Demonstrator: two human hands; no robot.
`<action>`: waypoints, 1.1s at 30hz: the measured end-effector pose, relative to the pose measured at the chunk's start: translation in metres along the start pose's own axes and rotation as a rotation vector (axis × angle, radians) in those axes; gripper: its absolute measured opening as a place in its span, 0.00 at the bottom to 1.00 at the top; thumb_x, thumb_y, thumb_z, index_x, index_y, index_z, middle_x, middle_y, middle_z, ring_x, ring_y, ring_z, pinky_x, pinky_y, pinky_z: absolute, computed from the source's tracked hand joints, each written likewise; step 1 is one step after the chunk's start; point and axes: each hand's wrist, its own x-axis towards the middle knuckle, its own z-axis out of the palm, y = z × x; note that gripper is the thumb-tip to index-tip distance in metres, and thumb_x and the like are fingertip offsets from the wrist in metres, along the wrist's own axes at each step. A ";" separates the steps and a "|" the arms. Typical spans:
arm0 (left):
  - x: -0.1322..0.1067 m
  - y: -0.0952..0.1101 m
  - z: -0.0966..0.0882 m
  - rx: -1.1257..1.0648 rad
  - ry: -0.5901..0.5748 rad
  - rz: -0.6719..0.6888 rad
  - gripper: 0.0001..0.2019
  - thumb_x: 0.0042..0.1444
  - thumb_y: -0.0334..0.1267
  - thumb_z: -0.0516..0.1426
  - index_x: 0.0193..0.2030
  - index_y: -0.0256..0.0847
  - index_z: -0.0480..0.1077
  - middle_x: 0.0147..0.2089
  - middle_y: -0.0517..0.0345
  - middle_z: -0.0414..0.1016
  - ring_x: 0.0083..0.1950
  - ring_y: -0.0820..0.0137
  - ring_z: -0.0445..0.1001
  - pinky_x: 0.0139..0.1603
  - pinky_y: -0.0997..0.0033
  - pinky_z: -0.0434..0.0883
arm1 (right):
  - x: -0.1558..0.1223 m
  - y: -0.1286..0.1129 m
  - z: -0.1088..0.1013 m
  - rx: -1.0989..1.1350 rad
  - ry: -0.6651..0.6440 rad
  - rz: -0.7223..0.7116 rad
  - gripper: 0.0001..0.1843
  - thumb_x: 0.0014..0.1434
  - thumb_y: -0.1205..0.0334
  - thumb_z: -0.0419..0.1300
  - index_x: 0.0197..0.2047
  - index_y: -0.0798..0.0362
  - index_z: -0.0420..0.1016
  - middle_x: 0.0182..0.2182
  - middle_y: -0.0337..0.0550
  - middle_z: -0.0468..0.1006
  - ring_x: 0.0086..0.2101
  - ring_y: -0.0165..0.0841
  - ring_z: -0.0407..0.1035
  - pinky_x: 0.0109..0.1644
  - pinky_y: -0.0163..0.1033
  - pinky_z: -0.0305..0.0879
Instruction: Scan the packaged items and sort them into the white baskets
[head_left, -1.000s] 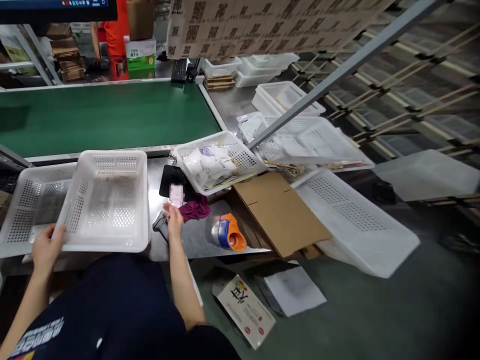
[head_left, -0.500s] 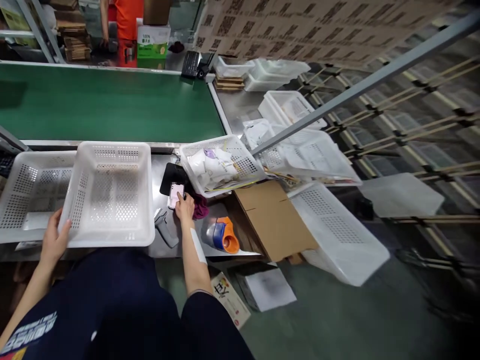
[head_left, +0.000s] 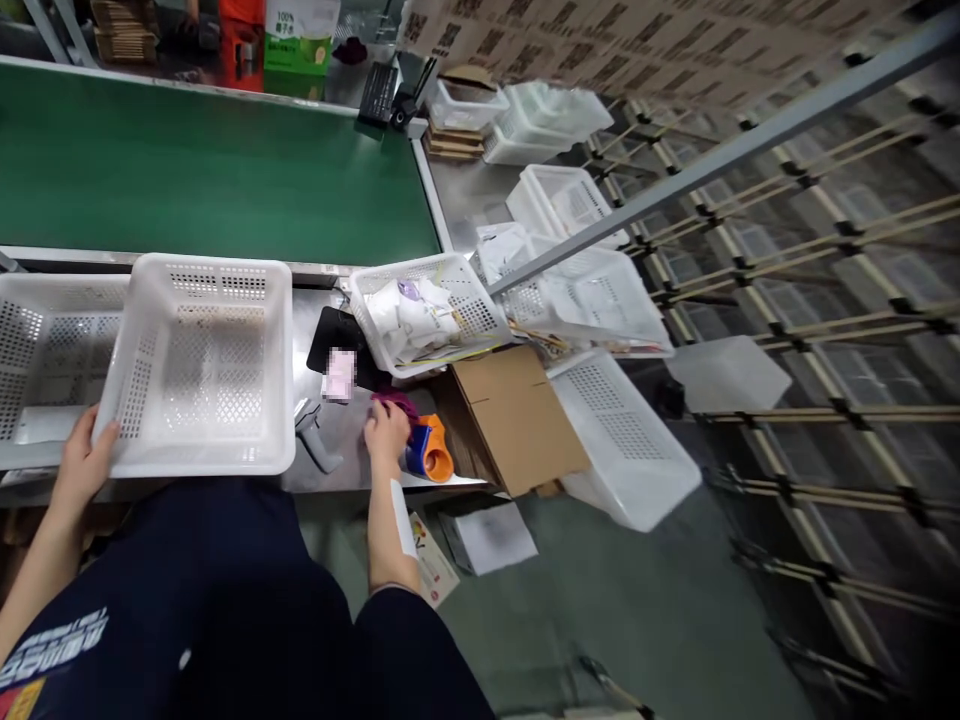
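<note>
My left hand (head_left: 82,462) grips the near left rim of an upright white perforated plastic basket (head_left: 199,370), thumb on its outer side. This basket overlaps a second white basket (head_left: 60,350) at the left, which has a white packet inside. My right hand (head_left: 388,432) is over the steel table beside a maroon cloth (head_left: 397,402), fingers slightly bent and apart; whether they touch the cloth is unclear. Just right of it lies an orange and blue tape dispenser (head_left: 431,448). A phone (head_left: 340,374), its screen blurred out, rests on a black mat (head_left: 324,340). A grey handheld scanner (head_left: 319,440) lies nearer me.
Beyond the table runs a green conveyor belt (head_left: 225,170). A basket of white packets (head_left: 416,320) stands right of the mat, with an open cardboard box (head_left: 521,415) beside it. More white baskets (head_left: 622,440) and a slanting metal bar (head_left: 675,170) are at the right.
My right hand has left the phone screen and moved right and toward me, to beside the cloth and dispenser. The left hand keeps hold of the basket. The whole view has shifted slightly.
</note>
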 end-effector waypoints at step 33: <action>0.008 -0.007 0.003 0.014 0.073 0.012 0.35 0.50 0.59 0.57 0.58 0.36 0.74 0.56 0.40 0.81 0.57 0.48 0.78 0.65 0.46 0.74 | 0.009 -0.005 0.035 0.257 -0.008 0.221 0.25 0.60 0.62 0.59 0.58 0.61 0.80 0.51 0.60 0.79 0.50 0.47 0.69 0.58 0.47 0.66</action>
